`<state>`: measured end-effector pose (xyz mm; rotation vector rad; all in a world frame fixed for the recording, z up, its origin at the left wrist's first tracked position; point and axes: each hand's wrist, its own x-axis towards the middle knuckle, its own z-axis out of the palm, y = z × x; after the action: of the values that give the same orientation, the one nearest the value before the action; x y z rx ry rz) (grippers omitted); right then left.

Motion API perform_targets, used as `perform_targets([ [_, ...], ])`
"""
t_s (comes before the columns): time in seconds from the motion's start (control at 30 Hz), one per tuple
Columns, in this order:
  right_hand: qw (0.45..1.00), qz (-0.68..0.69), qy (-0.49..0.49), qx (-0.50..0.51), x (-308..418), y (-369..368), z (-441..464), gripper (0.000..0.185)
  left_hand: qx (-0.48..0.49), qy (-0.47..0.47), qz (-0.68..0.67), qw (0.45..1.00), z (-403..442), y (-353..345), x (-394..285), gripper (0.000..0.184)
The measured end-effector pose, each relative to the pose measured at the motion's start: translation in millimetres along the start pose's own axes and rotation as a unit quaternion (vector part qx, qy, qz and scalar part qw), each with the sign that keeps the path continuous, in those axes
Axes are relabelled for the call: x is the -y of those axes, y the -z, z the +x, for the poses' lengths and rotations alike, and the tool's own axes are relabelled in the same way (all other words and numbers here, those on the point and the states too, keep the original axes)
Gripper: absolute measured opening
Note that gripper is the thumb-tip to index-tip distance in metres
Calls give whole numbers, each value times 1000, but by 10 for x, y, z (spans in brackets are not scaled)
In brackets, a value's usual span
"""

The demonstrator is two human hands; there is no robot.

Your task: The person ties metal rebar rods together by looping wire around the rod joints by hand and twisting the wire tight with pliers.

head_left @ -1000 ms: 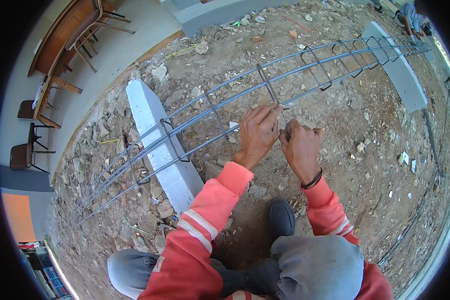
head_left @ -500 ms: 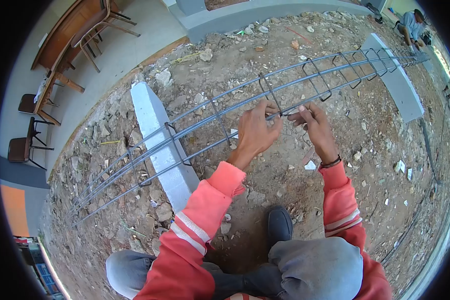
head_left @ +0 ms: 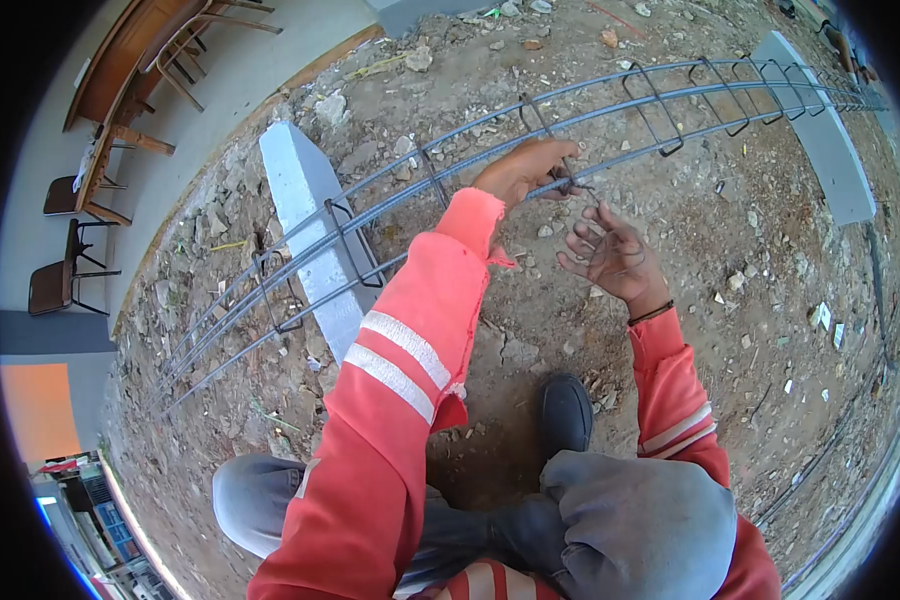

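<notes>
My left hand [head_left: 530, 170] reaches over the long rebar cage [head_left: 450, 197], its fingers bent around the near bar where a square stirrup [head_left: 536, 118] meets it. Just right of that joint, my right hand [head_left: 618, 256] is palm up with its fingers apart and slightly curled. A thin dark wire sticks out from the joint toward my right fingertips; no grip on it shows. The cage rests across a pale block [head_left: 305, 200] at the left and a grey slab [head_left: 828, 150] at the right.
Rubble and stones cover the dirt ground [head_left: 750, 330]. Chairs [head_left: 62, 285] and a wooden table [head_left: 110, 80] stand on a paved floor at the upper left. My shoe [head_left: 566, 412] is below my hands. Part of another person shows at the upper right.
My left hand has reached farther over the bar at the joint. My right hand has dropped away from the bar and turned palm up, its fingers spreading.
</notes>
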<state>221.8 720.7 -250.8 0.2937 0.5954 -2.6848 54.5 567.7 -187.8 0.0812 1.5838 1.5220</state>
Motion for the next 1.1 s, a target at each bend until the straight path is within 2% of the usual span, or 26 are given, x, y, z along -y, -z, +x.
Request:
perform_targets([
  [0.03, 1000, 13, -13, -7, -81, -104, -93, 39, 8, -12, -11, 1000, 40, 17, 17, 44],
  [0.1, 975, -13, 60, -215, -214, -217, -152, 38, 13, -20, -13, 1000, 65, 18, 26, 45],
  [0.13, 959, -77, 66, -263, -327, -44, -187, 33, 8, -19, -34, 999, 71, 5, 23, 44],
  [0.17, 960, -72, 64, -263, -508, 100, -195, 33, 6, -20, -53, 998, 75, 1, 10, 43],
  [0.2, 932, -264, 11, -247, -689, 211, -220, 29, 19, -14, -58, 998, 85, 15, 2, 41],
  [0.23, 867, -445, -43, -222, -835, 220, -260, 26, 19, -10, -55, 998, 80, 27, 9, 41],
  [0.33, 686, -719, 65, -92, -1446, -96, -96, 25, 37, -24, -70, 997, 54, 28, 5, 42],
  [0.37, 617, -778, 106, -58, -1600, -231, -1, 30, 32, -17, -58, 998, 42, 27, -3, 44],
  [0.43, 496, -829, 240, 93, -1820, -405, 226, 38, 34, -13, -44, 998, 55, 5, -5, 46],
  [0.47, 493, -831, 242, 89, -1993, -404, 354, 38, 39, -21, -41, 998, 77, 17, 5, 48],
  [0.5, 467, -826, 276, 155, -2238, -363, 467, 42, 41, -25, -38, 998, 76, 32, 26, 50],
  [0.57, 445, -812, 305, 224, -2376, -400, 461, 47, 44, -24, -36, 998, 35, 8, 19, 52],
  [0.63, 455, -822, 252, 231, -2225, -489, 387, 51, 34, -17, -37, 999, -30, 17, 16, 55],
  [0.67, 439, -841, 249, 197, -2270, -369, 440, 48, 48, -21, -13, 999, -50, 21, 2, 58],
  [0.8, 546, -818, 180, 7, -1987, -490, 140, 27, 73, -16, 69, 995, -185, 29, -111, 66],
  [0.87, 616, -786, 9, 51, -1885, -587, -136, 22, 66, -11, 80, 995, -174, 31, -112, 69],
  [0.93, 622, -717, -145, 280, -1975, -560, -437, 27, 62, -8, 107, 992, -110, 40, -110, 78],
  [1.0, 661, -570, -252, 418, -2217, -633, -698, 38, 38, -4, 134, 990, -101, 35, -63, 87],
  [1.03, 674, -557, -202, 441, -2343, -648, -781, 42, 20, -11, 150, 988, -190, 24, -81, 91],
  [1.1, 662, -542, -164, 491, -2378, -693, -767, 45, -2, 1, 119, 993, -527, -48, -193, 87],
])
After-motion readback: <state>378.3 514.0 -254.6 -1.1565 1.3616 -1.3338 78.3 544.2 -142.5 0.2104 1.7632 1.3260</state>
